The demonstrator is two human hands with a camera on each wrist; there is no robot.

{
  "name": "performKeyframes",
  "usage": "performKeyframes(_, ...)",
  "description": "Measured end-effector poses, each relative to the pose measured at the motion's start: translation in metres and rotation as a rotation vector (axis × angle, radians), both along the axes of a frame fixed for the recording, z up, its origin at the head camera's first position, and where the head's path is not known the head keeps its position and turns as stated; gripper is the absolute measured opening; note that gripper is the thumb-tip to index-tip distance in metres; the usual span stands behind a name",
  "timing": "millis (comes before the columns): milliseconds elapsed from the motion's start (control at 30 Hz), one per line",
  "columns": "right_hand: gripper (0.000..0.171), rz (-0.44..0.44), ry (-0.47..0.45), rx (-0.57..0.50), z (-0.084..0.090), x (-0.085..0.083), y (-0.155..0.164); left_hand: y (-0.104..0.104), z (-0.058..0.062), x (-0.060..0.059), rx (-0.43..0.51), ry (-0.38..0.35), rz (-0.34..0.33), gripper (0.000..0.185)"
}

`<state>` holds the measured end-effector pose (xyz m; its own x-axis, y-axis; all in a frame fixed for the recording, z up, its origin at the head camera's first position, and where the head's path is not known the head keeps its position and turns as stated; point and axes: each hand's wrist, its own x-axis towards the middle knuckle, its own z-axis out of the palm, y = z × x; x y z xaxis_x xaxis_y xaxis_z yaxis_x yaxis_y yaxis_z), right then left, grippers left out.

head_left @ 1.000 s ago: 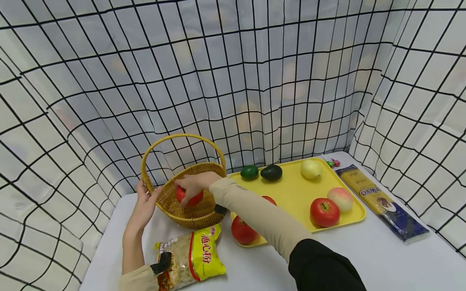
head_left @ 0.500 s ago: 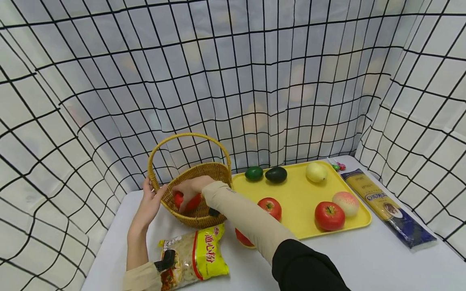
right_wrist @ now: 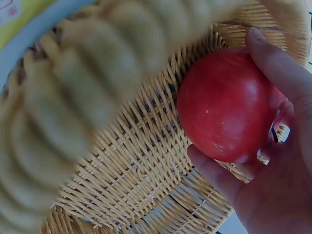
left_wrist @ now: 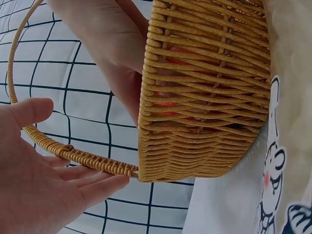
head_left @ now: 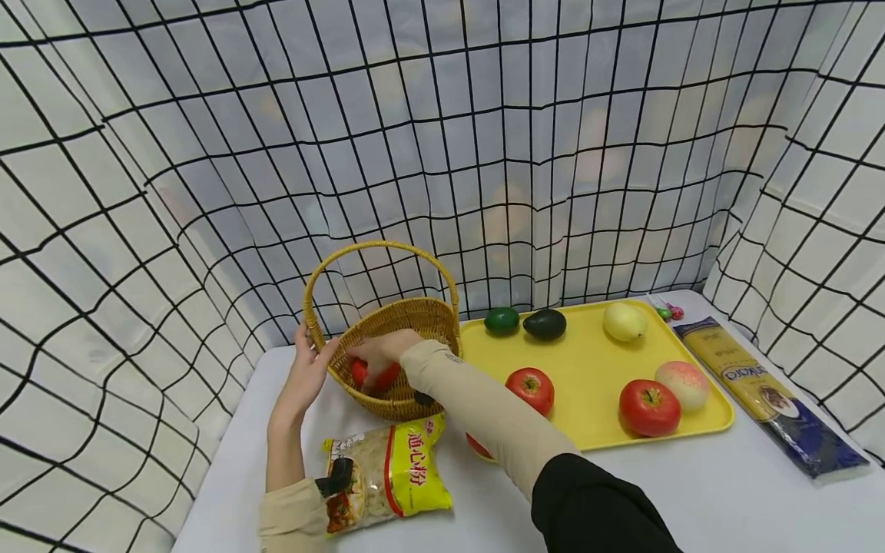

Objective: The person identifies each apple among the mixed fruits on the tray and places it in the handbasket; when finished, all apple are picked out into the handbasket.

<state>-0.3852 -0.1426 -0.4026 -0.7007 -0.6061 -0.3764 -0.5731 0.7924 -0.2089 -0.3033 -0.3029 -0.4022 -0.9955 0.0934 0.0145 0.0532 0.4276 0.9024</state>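
Inside the wicker basket (head_left: 422, 315), my right hand (head_left: 383, 355) holds a red apple (right_wrist: 226, 105). Thumb and fingers lie around the fruit in the right wrist view, and the woven bottom shows beside it. My left hand (left_wrist: 44, 185) is at the left foot of the basket's arched handle (left_wrist: 92, 161). Its fingers stretch out straight behind the handle, touching it, while the thumb stands apart on the other side. Through the weave in the left wrist view, bits of red show.
Right of the basket lies a yellow tray (head_left: 588, 357) with red apples (head_left: 650, 407), a peach (head_left: 683, 384), a yellow pear-like fruit (head_left: 624, 321) and two dark green avocados (head_left: 545, 325). A pasta bag (head_left: 387, 476) lies in front; a long blue-yellow packet (head_left: 767, 399) is far right.
My right hand has sunk a little deeper into the basket with the apple. The left hand stays at the handle. The head view has turned left, shifting everything to the right.
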Motion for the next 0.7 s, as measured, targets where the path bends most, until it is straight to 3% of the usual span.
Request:
performKeyframes(300, 0.077, -0.021, 0.024, 0.068, 0.001, 0.004, 0.010, 0.005, -0.001, -0.003, -0.022, 0.017, -0.004, 0.087)
performKeyframes(533, 0.067, 0.123, 0.099, -0.093, 0.004, 0.014, 0.029, 0.001, -0.001, 0.000, -0.021, 0.010, -0.003, 0.089)
performKeyframes(700, 0.040, 0.202, 0.263, -0.200, 0.012, 0.040, 0.067, 0.000, -0.001, -0.001, -0.022, 0.006, -0.013, 0.091)
